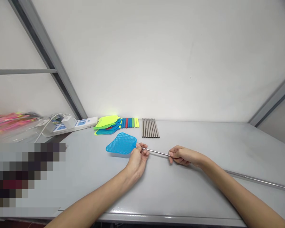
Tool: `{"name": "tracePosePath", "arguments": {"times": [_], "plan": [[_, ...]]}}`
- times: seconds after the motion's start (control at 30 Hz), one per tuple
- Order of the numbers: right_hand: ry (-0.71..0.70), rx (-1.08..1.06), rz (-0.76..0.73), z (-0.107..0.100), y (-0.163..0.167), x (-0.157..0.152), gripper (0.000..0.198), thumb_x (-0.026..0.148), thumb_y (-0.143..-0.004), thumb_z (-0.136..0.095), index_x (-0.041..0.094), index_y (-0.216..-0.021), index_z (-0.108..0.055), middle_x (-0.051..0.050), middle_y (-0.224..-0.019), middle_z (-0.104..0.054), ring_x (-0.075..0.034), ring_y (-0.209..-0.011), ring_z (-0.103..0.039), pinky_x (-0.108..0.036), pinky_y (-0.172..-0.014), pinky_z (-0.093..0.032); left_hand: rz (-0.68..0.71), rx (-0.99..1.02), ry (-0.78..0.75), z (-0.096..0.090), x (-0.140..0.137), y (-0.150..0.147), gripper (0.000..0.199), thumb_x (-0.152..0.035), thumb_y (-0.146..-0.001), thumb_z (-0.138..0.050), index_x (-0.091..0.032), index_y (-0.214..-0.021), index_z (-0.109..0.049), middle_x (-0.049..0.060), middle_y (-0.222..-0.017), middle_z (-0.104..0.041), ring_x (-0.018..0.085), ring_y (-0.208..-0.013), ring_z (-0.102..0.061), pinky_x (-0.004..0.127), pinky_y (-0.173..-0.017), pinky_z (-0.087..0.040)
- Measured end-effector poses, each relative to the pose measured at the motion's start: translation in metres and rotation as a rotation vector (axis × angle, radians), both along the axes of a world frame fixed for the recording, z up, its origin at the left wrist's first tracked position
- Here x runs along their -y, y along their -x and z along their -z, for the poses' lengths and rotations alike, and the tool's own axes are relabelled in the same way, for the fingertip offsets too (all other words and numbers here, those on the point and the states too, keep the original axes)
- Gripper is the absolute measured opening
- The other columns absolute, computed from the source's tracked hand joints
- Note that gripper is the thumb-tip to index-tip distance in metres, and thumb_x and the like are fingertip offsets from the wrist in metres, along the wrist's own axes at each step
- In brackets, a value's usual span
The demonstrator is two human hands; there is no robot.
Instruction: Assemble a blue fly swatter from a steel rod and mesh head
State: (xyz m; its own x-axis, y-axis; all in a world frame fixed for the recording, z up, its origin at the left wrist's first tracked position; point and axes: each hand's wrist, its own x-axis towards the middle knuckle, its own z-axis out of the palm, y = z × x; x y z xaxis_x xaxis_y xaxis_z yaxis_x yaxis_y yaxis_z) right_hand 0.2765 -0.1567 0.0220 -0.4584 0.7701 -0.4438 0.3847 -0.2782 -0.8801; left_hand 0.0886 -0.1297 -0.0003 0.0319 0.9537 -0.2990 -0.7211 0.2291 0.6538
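A blue mesh fly swatter head (122,144) is held just above the table by my left hand (139,155), whose fingers close round its neck. From there a thin metal rod (158,153) runs to the right. My right hand (182,155) pinches the rod near its far end. Behind them lies a pile of yellow, green, red and blue swatter heads (108,122). Beside the pile is a row of coloured handle grips (130,123). Several metal tubes (150,128) lie side by side to the right of the grips.
A white power strip (82,123) with plugged-in adapters and a white cable stands at the back left. Clear plastic bags with pink items (13,125) lie at the far left. Grey metal frame posts (59,76) rise beside the white wall. A seam with a metal edge (258,179) crosses the table at right.
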Motion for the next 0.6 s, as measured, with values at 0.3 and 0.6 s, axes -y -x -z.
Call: {"name": "tracePosePath", "arguments": {"times": [0.3,0.6], "plan": [[0.028,-0.041,-0.082,-0.002,-0.0008,0.0008,0.026,0.025,-0.076,-0.034,0.013,-0.084,-0.056,0.007,-0.042,-0.023,-0.004,-0.035,-0.015,-0.018,-0.033,-0.011,0.027,-0.01,-0.02,0.0036,0.007,-0.0004,0.017,-0.019,-0.083,-0.037,-0.013,-0.068,-0.044,0.001,-0.061,-0.047,0.003,-0.041,-0.035,0.017,-0.041,-0.034],[0.023,-0.05,-0.128,-0.0002,-0.0046,-0.0026,0.03,0.035,-0.08,-0.036,0.015,-0.09,-0.054,0.007,-0.042,-0.032,-0.004,-0.034,-0.02,-0.016,-0.03,-0.015,0.058,-0.011,0.013,0.0004,0.0047,-0.0014,0.018,-0.02,-0.083,-0.036,-0.013,-0.068,-0.043,0.0,-0.061,-0.047,0.004,-0.041,-0.035,0.017,-0.042,-0.035]]}}
